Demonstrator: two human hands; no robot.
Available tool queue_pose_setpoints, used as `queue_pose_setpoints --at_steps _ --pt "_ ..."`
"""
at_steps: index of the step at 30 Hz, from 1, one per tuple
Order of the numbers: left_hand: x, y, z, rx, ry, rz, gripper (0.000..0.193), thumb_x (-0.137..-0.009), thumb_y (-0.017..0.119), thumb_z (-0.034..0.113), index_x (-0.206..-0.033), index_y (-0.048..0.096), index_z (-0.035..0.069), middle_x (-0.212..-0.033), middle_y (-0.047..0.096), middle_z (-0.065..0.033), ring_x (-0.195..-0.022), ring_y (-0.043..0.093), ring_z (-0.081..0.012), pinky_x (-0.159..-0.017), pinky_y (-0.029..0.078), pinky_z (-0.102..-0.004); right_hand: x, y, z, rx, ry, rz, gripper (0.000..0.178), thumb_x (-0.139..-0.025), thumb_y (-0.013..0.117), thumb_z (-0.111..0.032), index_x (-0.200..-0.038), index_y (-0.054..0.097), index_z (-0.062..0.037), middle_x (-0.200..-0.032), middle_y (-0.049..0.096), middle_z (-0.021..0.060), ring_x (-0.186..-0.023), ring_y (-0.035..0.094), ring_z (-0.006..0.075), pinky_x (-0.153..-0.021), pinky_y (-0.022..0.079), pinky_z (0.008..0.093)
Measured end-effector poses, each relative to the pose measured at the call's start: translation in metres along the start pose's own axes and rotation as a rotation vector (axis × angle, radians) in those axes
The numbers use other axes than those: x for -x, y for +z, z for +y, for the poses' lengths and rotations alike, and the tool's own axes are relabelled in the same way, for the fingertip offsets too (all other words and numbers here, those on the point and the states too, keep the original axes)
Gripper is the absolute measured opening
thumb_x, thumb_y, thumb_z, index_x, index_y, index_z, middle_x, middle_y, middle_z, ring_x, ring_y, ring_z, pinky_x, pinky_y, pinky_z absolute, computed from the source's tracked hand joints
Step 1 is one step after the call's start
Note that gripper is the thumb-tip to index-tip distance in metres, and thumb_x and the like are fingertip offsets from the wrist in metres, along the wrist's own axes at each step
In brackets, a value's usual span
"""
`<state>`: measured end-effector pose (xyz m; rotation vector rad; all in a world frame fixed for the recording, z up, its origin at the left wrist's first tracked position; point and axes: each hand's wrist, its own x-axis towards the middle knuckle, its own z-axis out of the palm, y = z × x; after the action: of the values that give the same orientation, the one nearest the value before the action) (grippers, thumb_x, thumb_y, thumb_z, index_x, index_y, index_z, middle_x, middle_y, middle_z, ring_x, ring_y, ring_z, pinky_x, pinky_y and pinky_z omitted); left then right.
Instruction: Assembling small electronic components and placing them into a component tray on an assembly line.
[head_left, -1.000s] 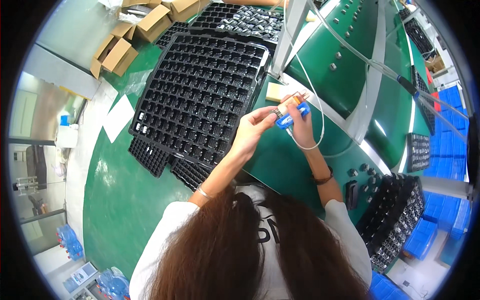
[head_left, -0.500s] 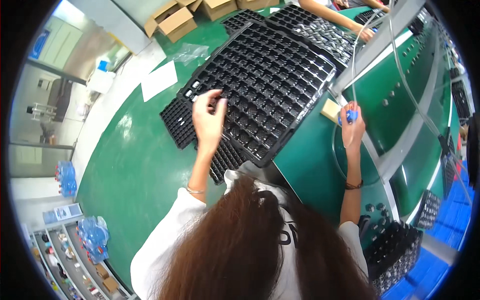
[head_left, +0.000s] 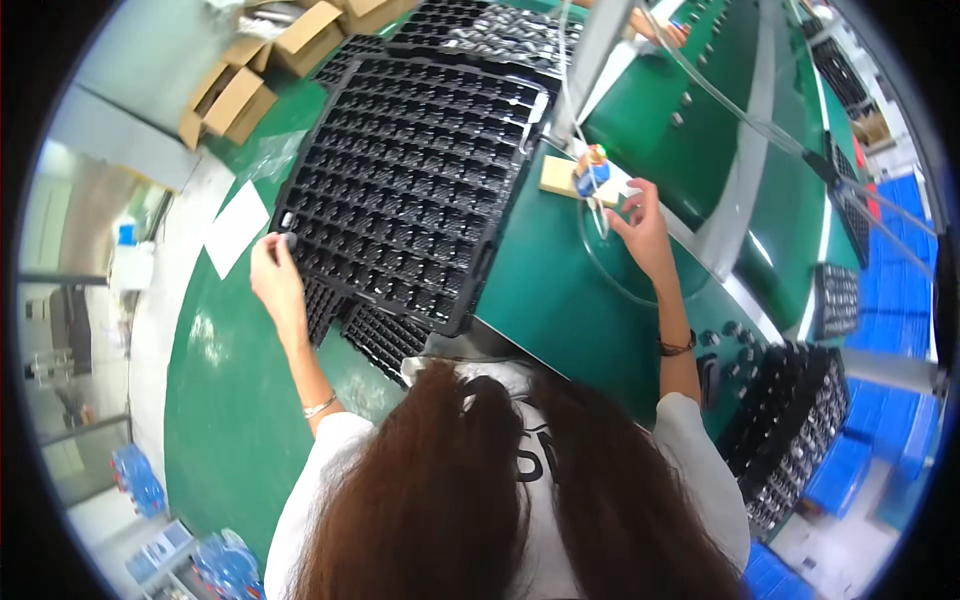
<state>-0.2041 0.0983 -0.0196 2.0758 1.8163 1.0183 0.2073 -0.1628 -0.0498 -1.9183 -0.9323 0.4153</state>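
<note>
A large black plastic tray (head_left: pixel 410 180) with rows of square pockets lies in front of me, nearly all its visible pockets bare. At its left edge my left hand (head_left: pixel 277 282) is closed in a pinch on a small grey metal part (head_left: pixel 290 240). A small pale part (head_left: pixel 287 219) sits in a pocket just beyond those fingertips. Right of the tray, a blue tool (head_left: pixel 593 178) with an orange top and a white lead rests at a yellow block (head_left: pixel 560 176). My right hand (head_left: pixel 645 235) is beside it, fingers apart and holding nothing.
More black trays (head_left: pixel 385 338) lie under the large one, and a filled tray (head_left: pixel 520 35) is beyond it. A metal post and hanging tubes rise near the tool. Stacked trays (head_left: pixel 790 420) stand at the right. Another person's hand (head_left: pixel 660 30) works at the far side.
My right hand has let go of the blue tool, which now stays by the yellow block. My left hand has moved to the tray's left edge and pinches a small part. The view has shifted.
</note>
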Motion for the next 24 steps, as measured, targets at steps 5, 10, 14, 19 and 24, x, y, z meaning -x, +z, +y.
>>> queue_pose_setpoints --at_steps 5,10,14,19,24 --pt "-0.007 -0.01 0.026 1.276 -0.313 -0.403 0.018 -0.096 0.046 0.014 -0.104 0.049 -0.002 -0.116 0.056 -0.0202 -0.101 0.061 -0.0264 -0.086 0.054 -0.0323 -0.001 -0.015 0.013 0.015 0.009 -0.032 0.043 -0.078 0.072 -0.02 -0.109 0.047 -0.0068 -0.084 0.047 0.0004 -0.062 0.04 0.0064 -0.057 0.038 0.0211" --pt "0.025 0.011 0.087 1.458 -0.485 -0.744 0.024 -0.095 0.048 0.017 -0.111 0.05 -0.001 -0.099 0.061 -0.0155 -0.081 0.062 -0.0184 -0.073 0.056 -0.0259 -0.022 0.011 0.002 -0.021 -0.159 0.099 0.045 -0.076 0.074 -0.024 -0.108 0.049 -0.005 -0.09 0.054 0.0058 -0.072 0.053 0.0144 -0.066 0.045 0.0275" --pt "0.071 0.042 0.142 1.435 -0.496 -1.053 0.032 -0.098 0.043 0.025 -0.109 0.053 -0.003 -0.099 0.06 -0.0143 -0.085 0.059 -0.0159 -0.08 0.052 -0.023 -0.044 0.043 -0.012 0.07 -0.246 0.207 0.047 -0.075 0.076 -0.027 -0.107 0.05 -0.0035 -0.092 0.06 0.0139 -0.083 0.062 0.0247 -0.074 0.047 0.0338" --pt "0.107 0.059 0.177 1.416 -0.548 -1.309 0.039 -0.097 0.044 0.026 -0.123 0.049 -0.003 -0.103 0.056 -0.0068 -0.092 0.053 -0.0112 -0.084 0.047 -0.022 -0.093 0.026 0.029 0.086 -0.251 0.369 0.036 -0.078 0.071 -0.029 -0.098 0.056 -0.0039 -0.083 0.063 0.016 -0.076 0.062 0.029 -0.069 0.048 0.035" --pt "0.117 0.062 0.19 1.429 -0.567 -1.416 0.038 -0.097 0.044 0.023 -0.128 0.046 0.0 -0.104 0.056 -0.0055 -0.092 0.054 -0.0105 -0.086 0.045 -0.0217 -0.138 -0.041 0.077 0.255 -0.008 0.564 0.04 -0.082 0.061 -0.043 -0.103 0.058 -0.01 -0.086 0.065 0.016 -0.082 0.063 0.0354 -0.069 0.047 0.0399"
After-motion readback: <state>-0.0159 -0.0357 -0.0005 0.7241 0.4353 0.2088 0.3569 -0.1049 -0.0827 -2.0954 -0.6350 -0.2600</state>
